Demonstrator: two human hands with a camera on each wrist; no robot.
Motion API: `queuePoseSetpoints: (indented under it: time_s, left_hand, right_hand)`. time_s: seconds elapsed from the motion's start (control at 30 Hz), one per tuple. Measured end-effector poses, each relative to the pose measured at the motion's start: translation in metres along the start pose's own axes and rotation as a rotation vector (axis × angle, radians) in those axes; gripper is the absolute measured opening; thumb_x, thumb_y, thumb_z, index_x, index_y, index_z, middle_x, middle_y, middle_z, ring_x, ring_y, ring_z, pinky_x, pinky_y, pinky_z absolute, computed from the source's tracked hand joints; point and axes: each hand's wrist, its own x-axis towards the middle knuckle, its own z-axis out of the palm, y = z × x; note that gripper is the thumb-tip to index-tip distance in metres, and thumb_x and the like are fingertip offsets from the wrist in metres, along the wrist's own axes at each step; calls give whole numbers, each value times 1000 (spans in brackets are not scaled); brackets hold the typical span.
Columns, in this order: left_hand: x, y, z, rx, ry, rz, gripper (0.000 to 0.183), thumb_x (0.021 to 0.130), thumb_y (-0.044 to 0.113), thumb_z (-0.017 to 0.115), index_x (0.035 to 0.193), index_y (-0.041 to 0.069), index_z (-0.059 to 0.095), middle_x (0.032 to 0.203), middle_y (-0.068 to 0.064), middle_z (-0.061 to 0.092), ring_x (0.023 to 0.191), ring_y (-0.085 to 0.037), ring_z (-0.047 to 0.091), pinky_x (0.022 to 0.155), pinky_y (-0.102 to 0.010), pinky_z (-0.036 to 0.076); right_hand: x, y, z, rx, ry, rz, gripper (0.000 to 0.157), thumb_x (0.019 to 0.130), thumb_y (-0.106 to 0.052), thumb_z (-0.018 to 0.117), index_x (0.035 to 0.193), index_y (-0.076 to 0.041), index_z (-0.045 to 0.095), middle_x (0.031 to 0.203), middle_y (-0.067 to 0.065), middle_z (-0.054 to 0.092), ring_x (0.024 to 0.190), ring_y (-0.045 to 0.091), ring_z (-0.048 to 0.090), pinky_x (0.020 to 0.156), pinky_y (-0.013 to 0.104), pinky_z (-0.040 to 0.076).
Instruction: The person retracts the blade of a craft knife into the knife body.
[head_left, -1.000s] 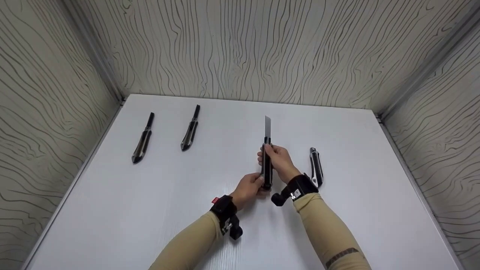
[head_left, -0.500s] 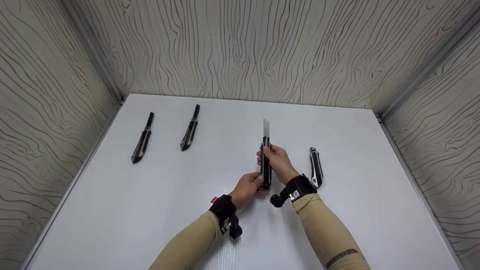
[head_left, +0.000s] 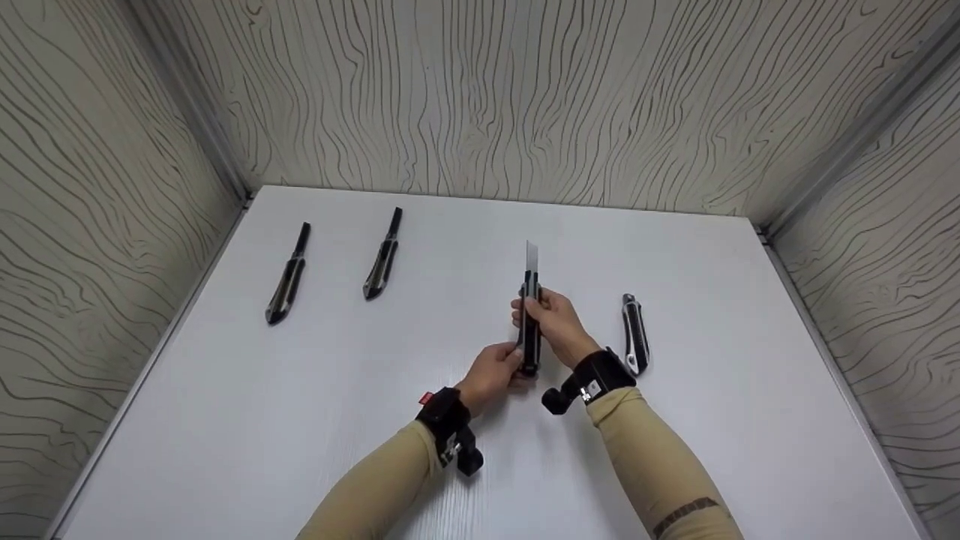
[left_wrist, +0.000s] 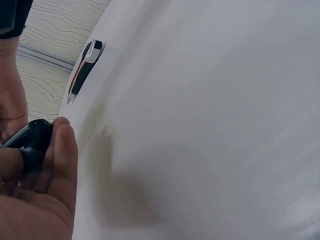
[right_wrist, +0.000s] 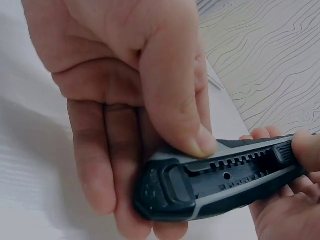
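Note:
Both hands hold one black and grey utility knife (head_left: 531, 330) above the white table, its bare blade (head_left: 532, 256) pointing away from the person. The right hand (head_left: 559, 322) grips the front half of the handle. Its thumb presses the ribbed slider (right_wrist: 285, 152), seen in the right wrist view. At the butt end, the left hand (head_left: 491, 379) pinches the handle between thumb and fingers. In the left wrist view the left hand (left_wrist: 45, 185) shows close up, with the dark butt (left_wrist: 39, 135) of the knife between its fingers.
A similar utility knife (head_left: 636, 334) lies right of the right hand, blade hardly showing. Two more knives with dark blades, a far-left one (head_left: 287, 281) and one beside it (head_left: 382, 262), lie at the left. Wood-patterned panels (head_left: 480, 97) wall the white table (head_left: 360, 420).
The blade has drawn back somewhat into the handle, and the right thumb has slid toward the butt end. The left hand keeps its hold; the lying knives stay where they were.

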Motion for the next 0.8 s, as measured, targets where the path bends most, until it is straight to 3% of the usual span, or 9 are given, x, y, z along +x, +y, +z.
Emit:
queuePoseSetpoints:
  time_s: [0.23,0.47,0.63,0.8]
  left_hand:
    - [-1,1,0,-9,0,4,32,105,13,39,125,-6,56,106,-19,69,97,-32,70,87,-43,57]
    - [1,0,-2,-1,6,0,33,104,15,40,125,-5,56,104,-17,68,91,-22,67,86,-41,57]
    - [0,2,-2,-43,-12,-53,35,105,15,37,132,-4,51,108,-18,68,97,-26,70,90,-41,56]
    - [0,1,-1,-62,-25,-38,33,105,13,38,127,-6,53,109,-21,68,99,-29,70,91,-42,56]
  right_hand:
    - [0,2,-2,-43,16,18,39,104,-17,44,137,5,44,115,12,64,94,14,65,90,29,55]
    - [-2,4,-4,-2,13,51,43,103,-23,48,132,9,49,111,13,67,94,14,68,88,29,56]
    - [-2,5,-3,4,37,52,37,103,-19,49,129,7,52,108,12,68,93,13,69,88,28,57]
    - [-2,6,-3,2,37,28,38,103,-18,49,129,9,51,107,13,68,90,12,68,87,28,57]
